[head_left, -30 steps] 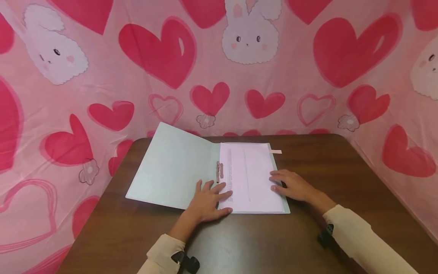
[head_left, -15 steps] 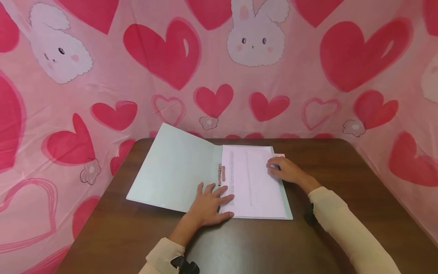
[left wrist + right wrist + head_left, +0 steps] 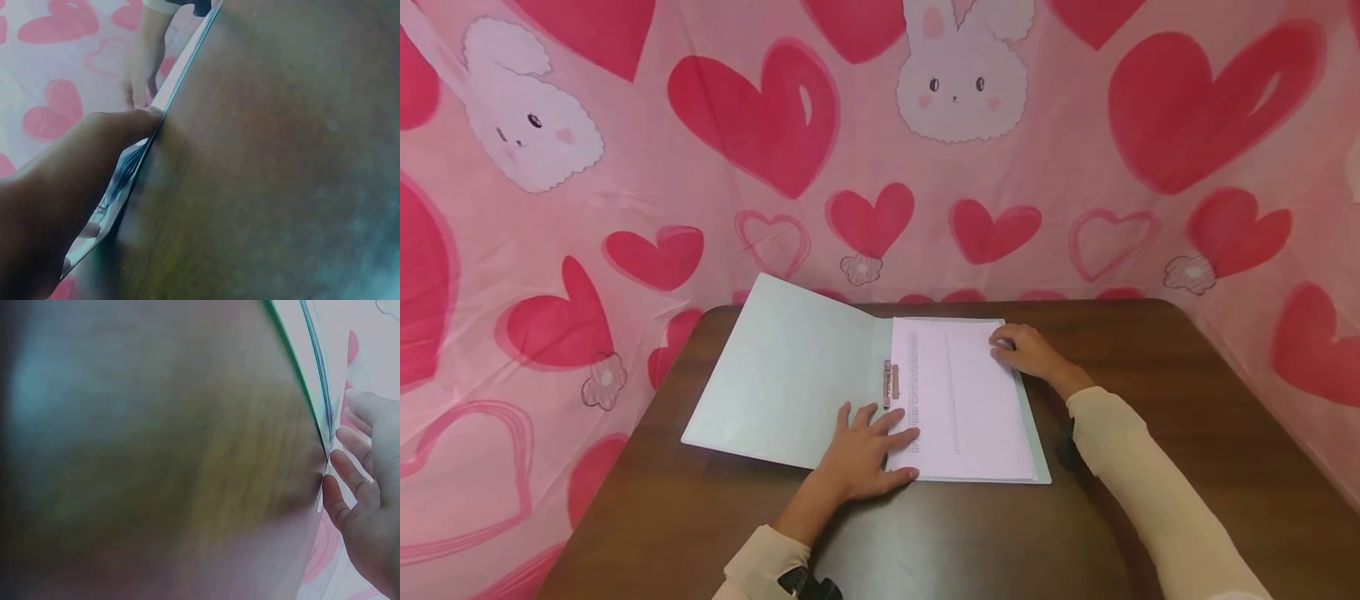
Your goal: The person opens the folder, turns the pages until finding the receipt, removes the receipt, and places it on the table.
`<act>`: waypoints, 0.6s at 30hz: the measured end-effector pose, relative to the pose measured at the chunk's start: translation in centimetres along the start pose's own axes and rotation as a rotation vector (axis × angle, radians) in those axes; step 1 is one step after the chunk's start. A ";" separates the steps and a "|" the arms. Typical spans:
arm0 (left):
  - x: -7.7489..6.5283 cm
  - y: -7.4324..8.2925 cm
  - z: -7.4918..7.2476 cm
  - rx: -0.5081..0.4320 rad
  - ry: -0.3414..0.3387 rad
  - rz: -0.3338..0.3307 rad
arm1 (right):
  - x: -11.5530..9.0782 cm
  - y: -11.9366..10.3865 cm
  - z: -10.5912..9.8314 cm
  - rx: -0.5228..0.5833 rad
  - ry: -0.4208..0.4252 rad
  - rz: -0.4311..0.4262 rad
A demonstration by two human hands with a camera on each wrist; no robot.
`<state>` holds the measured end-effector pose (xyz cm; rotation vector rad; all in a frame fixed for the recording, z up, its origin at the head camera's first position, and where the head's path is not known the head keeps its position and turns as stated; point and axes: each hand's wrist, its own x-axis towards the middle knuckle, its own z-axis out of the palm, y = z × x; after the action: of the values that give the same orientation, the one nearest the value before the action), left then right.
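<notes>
A pale green folder [image 3: 782,375] lies spread on the table, its left cover tilted slightly up. A stack of printed paper [image 3: 988,408] fills its right side, beside a metal clip [image 3: 891,383] at the spine. My left hand [image 3: 859,454] rests with spread fingers across the spine and the paper's lower left; its thumb touches the folder's near edge in the left wrist view. At the paper's upper right edge is my right hand [image 3: 1032,352], fingertips touching the edge in the right wrist view [image 3: 369,481]. The small pale tab there is hidden behind this hand.
The brown wooden table [image 3: 970,542] extends around the folder on all sides. Behind it hangs a pink cloth [image 3: 917,167] with hearts and rabbits. Dark wrist straps with cameras sit on both sleeves.
My right hand has moved away from me along the paper's right edge to the upper corner, covering the pale tab. The left hand has stayed in place on the folder.
</notes>
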<state>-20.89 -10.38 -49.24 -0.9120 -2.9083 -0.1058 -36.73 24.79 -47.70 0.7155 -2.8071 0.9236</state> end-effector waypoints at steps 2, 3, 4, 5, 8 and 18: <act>0.0 0.0 -0.1 -0.003 0.002 -0.002 | 0.5 0.2 0.0 -0.012 -0.003 0.015; 0.0 0.0 -0.1 -0.003 0.004 -0.001 | 0.7 0.3 0.1 -0.020 -0.004 0.020; 0.0 0.0 -0.1 -0.006 0.004 -0.002 | 0.9 0.4 0.1 -0.029 -0.006 0.026; 0.1 0.0 -0.1 -0.007 0.007 -0.001 | 1.1 0.4 0.0 -0.040 -0.007 0.029; 0.1 0.0 -0.2 -0.010 0.003 0.001 | 1.6 0.7 0.0 -0.060 -0.010 0.046; -0.1 0.0 -0.2 -0.039 -0.028 -0.013 | 2.8 1.5 0.0 -0.047 -0.034 0.163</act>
<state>-20.85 -10.47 -49.07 -0.9072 -2.9486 -0.1531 -39.90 24.73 -47.87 0.5074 -2.9419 0.8726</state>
